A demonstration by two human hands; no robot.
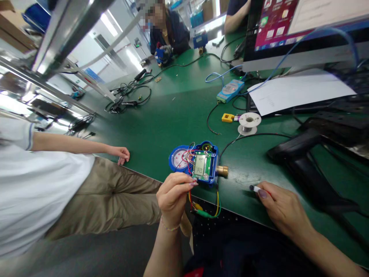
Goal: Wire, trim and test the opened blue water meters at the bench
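Note:
An opened blue meter (pixel 215 165) with a brass pipe fitting (pixel 222 171) lies near the table's front edge. Inside it sits a green circuit board (pixel 208 161) with a lit digit display (pixel 200 164). Its round lid (pixel 176 158) lies to the left, and thin wires run between lid and board. My left hand (pixel 174 194) is closed in a pinch at the board's lower left corner; what the fingertips hold is too small to name. Green and yellow clips (pixel 206 214) hang on wires below the meter. My right hand (pixel 284 209) grips a small white stick with a black tip (pixel 255 188), right of the meter.
A solder spool (pixel 249 122), a yellow connector (pixel 227 117) and a blue interface box (pixel 230 90) lie behind the meter. At right are a black handheld tool (pixel 305 169), paper (pixel 302 92) and a monitor (pixel 305 34). One person (pixel 43 184) stands left; others are across the table.

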